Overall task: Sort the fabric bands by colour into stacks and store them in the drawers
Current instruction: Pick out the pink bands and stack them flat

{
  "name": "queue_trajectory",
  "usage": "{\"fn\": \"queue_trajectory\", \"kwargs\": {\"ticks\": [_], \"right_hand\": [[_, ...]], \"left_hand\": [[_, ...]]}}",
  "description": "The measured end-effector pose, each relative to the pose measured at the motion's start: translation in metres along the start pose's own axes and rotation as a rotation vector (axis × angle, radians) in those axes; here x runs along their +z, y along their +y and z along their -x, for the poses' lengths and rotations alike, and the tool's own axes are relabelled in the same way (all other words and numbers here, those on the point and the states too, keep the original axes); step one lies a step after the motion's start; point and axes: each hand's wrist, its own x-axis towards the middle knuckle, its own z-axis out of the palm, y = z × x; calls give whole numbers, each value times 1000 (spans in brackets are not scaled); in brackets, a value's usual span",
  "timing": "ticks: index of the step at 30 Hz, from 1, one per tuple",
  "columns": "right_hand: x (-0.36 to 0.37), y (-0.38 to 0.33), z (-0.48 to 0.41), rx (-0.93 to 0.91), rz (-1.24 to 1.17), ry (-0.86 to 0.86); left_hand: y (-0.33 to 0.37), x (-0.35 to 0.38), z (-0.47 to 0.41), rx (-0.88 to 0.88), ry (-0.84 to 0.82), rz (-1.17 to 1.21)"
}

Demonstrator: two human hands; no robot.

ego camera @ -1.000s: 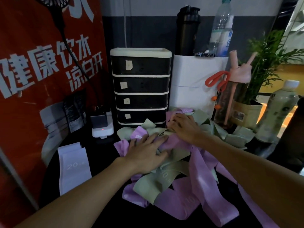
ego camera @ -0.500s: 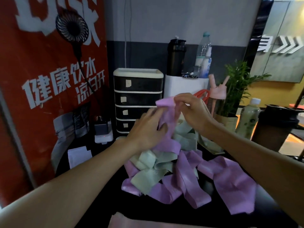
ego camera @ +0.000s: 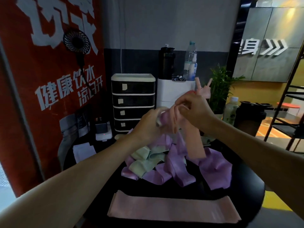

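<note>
- Pink band (ego camera: 195, 145) hangs long-axis down above the mixed pile (ego camera: 164, 162) at the worktop's (ego camera: 243, 186) middle, its top end pinched in the curled fingers of right hand (ego camera: 195, 111) and left hand (ego camera: 148, 125).
- Pink stack (ego camera: 172, 209) lies crosswise along the near edge, so the band probably needs turning level.

Drawer labels (ego camera: 124, 87) unreadable; pink band (ego camera: 195, 145) top blurred inside hands (ego camera: 194, 111).
</note>
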Motion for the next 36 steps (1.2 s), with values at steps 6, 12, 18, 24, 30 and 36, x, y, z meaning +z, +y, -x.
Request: {"fn": "queue_trajectory", "kwargs": {"ticks": [6, 12, 18, 24, 30, 36], "right_hand": [[-12, 4, 10, 89, -33, -43], [-16, 5, 15, 101, -18, -29], [-19, 2, 22, 113, -101, -23], [-23, -5, 36, 116, -184, -79], [-12, -23, 58, 331, -565, -279], [9, -30, 73, 369, -575, -299]], "left_hand": [[6, 10, 1, -45, -19, -10], [23, 14, 3, -45, -3, 172], [27, 10, 8, -122, 50, 319], [39, -10, 9, -67, 186, 297], [54, -37, 7, 97, -51, 31], [65, -53, 12, 139, -184, -66]]}}
